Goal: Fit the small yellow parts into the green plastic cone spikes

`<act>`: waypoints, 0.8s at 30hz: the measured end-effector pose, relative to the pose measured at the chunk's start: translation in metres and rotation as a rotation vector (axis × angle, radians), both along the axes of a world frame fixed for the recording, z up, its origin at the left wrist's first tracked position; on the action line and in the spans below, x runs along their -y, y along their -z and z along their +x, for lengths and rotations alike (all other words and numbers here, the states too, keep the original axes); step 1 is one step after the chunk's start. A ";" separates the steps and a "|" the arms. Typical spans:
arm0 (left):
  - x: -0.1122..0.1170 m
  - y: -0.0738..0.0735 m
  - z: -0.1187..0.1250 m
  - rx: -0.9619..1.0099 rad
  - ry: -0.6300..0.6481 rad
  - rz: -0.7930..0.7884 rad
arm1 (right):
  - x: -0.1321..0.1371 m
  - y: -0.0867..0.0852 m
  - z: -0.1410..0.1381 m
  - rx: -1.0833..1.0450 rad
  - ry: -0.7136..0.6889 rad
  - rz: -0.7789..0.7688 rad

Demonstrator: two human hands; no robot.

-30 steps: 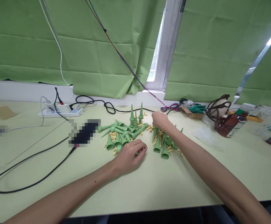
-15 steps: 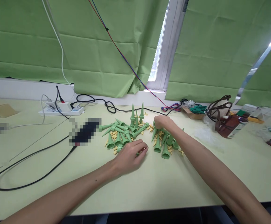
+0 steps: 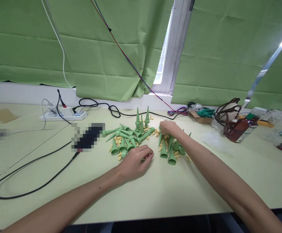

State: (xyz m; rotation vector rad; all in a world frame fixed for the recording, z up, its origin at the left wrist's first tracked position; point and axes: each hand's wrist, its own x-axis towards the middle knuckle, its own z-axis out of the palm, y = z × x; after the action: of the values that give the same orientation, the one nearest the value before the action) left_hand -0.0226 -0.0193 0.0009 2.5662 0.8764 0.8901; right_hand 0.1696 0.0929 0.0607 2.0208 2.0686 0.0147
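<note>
Several green plastic cone spikes (image 3: 128,137) lie in a heap on the pale green table (image 3: 155,191), mixed with small yellow pieces (image 3: 118,140). A few cones (image 3: 137,119) stand upright at the back. My left hand (image 3: 136,161) rests on the table at the heap's front edge, fingers curled over a small green piece. My right hand (image 3: 167,127) reaches further back, fingers closed among the cones and yellow pieces of the right-hand cluster (image 3: 171,149); what it pinches is hidden.
A white power strip (image 3: 63,115) with black cables (image 3: 34,189) lies at the left, next to a blurred dark object (image 3: 88,137). A brown bag (image 3: 235,124), a cardboard tray (image 3: 199,117) and a clear plastic bag (image 3: 213,139) stand at the right. Green curtains hang behind.
My right hand has dipped a little lower into the right-hand cluster of cones. My left hand has stayed in place.
</note>
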 end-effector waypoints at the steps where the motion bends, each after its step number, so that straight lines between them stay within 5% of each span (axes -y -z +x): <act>1: 0.000 0.000 0.000 0.002 0.001 0.002 | 0.000 -0.001 -0.001 0.000 0.001 0.004; 24: 0.000 0.000 0.000 0.009 0.011 0.019 | -0.025 -0.023 -0.019 0.095 -0.122 0.057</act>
State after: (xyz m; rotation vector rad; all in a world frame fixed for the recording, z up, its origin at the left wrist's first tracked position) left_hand -0.0223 -0.0197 0.0009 2.5785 0.8542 0.9112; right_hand 0.1502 0.1174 0.0834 1.8835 2.1502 0.1902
